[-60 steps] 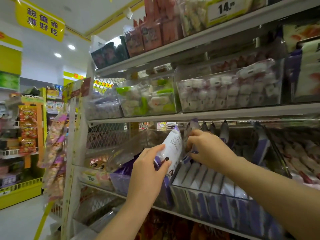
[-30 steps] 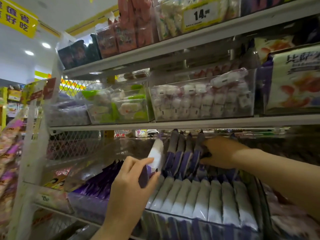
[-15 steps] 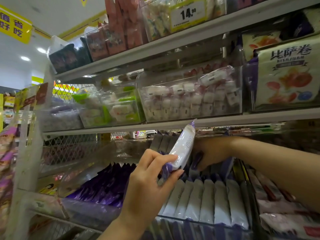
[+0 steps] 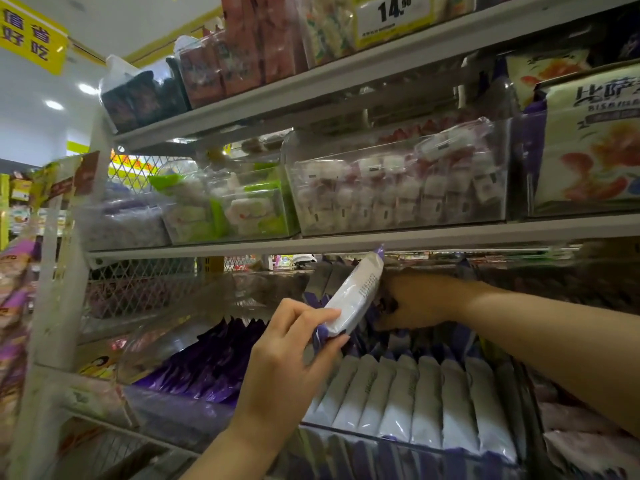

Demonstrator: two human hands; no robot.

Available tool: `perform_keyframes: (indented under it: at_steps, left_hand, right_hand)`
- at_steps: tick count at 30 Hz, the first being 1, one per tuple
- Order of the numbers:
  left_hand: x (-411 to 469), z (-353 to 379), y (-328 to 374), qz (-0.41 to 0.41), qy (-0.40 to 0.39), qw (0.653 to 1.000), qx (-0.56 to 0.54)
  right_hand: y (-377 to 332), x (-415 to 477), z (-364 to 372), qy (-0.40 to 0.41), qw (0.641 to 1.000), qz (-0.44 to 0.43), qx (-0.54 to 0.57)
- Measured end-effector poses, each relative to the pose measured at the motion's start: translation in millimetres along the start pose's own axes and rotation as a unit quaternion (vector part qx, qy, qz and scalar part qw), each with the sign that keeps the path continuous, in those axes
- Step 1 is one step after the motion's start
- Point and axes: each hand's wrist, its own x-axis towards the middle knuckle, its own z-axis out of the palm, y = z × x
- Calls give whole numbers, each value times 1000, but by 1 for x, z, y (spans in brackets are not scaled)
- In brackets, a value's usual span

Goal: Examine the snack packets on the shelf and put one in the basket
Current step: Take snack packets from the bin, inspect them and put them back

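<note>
My left hand pinches the lower purple end of a white and purple snack packet, which tilts up to the right in front of the middle shelf's edge. Behind it, my right hand reaches deep into the lower shelf's clear bin among the back row of packets; its fingers are partly hidden by the held packet. Below lies a row of several matching white packets in that bin. No basket is in view.
Purple packets fill the bin to the left. Above, clear bins hold white and red sweets and green ones. A large pizza-roll bag stands at the right. A price tag hangs on the top shelf.
My left hand has lifted the packet out of the bin and tilted it upward. My right hand has gone further back among the rear packets. The view has shifted right.
</note>
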Motion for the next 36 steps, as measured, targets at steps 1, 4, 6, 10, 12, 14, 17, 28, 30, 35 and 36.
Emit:
perform_keyframes:
  at_steps: [1, 4, 6, 10, 12, 14, 17, 28, 30, 35, 36]
  left_hand:
    - [0, 0, -1, -2, -2, 1000, 3]
    - [1, 1, -4, -4, -6, 1000, 1]
    - [2, 2, -5, -2, -9, 1000, -3]
    - [2, 2, -7, 0, -22, 1000, -7]
    - [1, 2, -7, 3, -23, 1000, -8]
    - [0, 2, -7, 0, -19, 1000, -10]
    - [-2, 0, -8, 0, -9, 1000, -14]
    - [-8, -1, -10, -18, 10, 1000, -5]
    - [-9, -1, -10, -19, 8, 1000, -6]
    - [-12, -3, -14, -15, 13, 1000, -13]
    - [-12, -3, -14, -15, 14, 1000, -11]
  right_hand:
    - [1, 1, 1, -3, 1000, -3, -5]
    - [1, 3, 5, -3, 999, -14, -37]
    - [1, 5, 5, -11, 999, -4, -39]
    - [2, 9, 4, -9, 1000, 3, -10]
    - [1, 11, 6, 10, 1000, -4, 1]
    - [-2, 11, 7, 10, 1000, 2, 7]
    - [-2, 14, 5, -5, 999, 17, 40]
    - [-3, 4, -4, -6, 991, 55, 118]
    - [-6, 5, -3, -10, 994, 69, 82]
    - [-12, 0, 3, 16, 994, 107, -7]
    - [-13, -3, 3, 16, 992, 118, -32]
